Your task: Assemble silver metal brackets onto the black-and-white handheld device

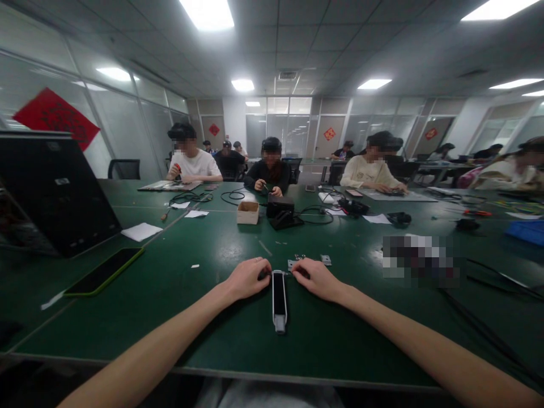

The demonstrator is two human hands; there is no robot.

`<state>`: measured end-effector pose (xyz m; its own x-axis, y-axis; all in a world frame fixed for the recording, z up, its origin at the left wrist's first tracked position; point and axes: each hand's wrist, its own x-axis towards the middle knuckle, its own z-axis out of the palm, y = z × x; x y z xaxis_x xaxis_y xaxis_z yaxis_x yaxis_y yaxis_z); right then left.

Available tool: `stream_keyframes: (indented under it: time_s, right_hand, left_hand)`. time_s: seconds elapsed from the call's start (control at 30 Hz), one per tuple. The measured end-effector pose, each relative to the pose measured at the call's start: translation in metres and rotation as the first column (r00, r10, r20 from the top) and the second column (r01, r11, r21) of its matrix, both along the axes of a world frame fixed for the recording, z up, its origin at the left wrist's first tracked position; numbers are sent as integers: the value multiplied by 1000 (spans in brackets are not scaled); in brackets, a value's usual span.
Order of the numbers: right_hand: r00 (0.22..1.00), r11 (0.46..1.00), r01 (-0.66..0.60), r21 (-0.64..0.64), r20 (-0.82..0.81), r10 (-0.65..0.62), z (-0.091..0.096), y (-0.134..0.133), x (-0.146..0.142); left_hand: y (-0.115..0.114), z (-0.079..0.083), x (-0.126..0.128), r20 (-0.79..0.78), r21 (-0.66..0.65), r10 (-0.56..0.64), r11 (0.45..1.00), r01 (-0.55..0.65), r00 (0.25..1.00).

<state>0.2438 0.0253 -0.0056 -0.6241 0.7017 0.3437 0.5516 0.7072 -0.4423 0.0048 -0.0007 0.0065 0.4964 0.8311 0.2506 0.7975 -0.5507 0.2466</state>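
Observation:
A long narrow device (pixel 279 296) with a black face and a pale frame lies on the green table in front of me, its light grey end toward me. My left hand (pixel 250 276) is at its far left corner, fingers curled together around something dark that I cannot make out. On the other side, my right hand (pixel 317 277) pinches at the far right corner, where a small thin piece shows at the fingertips, too small to name. Beyond my right fingers lie small metal parts (pixel 325 260), some of them partly hidden by the hand.
A phone with a green edge (pixel 106 272) and a black computer case (pixel 63 198) are at the left. Farther off stand a small open box (pixel 247 213) and a black device (pixel 280 211) with cables. Several people sit across the green table (pixel 204 334). A blurred-out item (pixel 419 260) lies right.

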Motion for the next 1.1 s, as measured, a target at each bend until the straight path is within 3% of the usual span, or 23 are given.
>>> stream_keyframes:
  time_s: [0.3,0.5,0.87,1.1]
  right_hand:
    - [992,982,31,-186,-111,-52,1,-5,-6]
    - [992,971,26,-239,-117,-56,2,-5,-4]
    - [984,971,23,-239,-167,-65,1,-4,-7]
    - [993,980,5,-200,-115,-29,6,-5,-5]
  left_hand:
    - [1,-1,-1,15,-13,-3,1000,3,1000]
    - [0,1,-2,17,-16,-6,1000,6,1000]
    - [0,1,0,14,-16,-13,1000,13,1000]
    - [0,2,0,-2,-24,-11,1000,11,1000]
